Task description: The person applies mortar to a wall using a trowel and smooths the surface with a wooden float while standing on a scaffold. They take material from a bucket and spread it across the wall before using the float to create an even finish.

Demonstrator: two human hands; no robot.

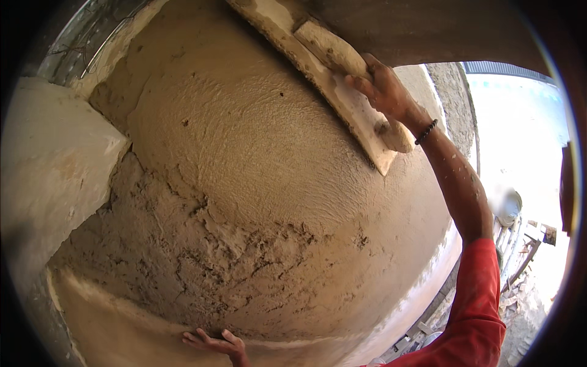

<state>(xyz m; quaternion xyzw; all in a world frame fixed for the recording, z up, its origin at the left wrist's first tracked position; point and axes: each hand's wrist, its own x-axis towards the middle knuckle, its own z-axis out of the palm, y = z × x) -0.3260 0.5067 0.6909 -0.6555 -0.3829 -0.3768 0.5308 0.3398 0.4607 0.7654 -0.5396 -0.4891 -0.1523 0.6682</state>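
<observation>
My right hand [391, 95] is closed around the handle of a long wooden plastering float [361, 119]. The float lies slantwise across the upper part of a wall of wet brown plaster [257, 147], its lower corner pointing down. Under it the plaster is fairly smooth with fine ripples; lower down, a rough, torn patch of plaster [232, 275] shows. At the bottom edge my left hand [217, 344] has its fingers spread and holds nothing. It is close to the lower border of the rough patch; whether it touches the surface I cannot tell.
A pale block-like ledge [67, 159] juts out at the left. Along the bottom runs a smoother plastered band [122, 333]. Past the wall's right edge lies bright ground with wooden scraps [529, 251] and a pale rounded container [509, 207]. A dark surface [440, 30] spans the top right.
</observation>
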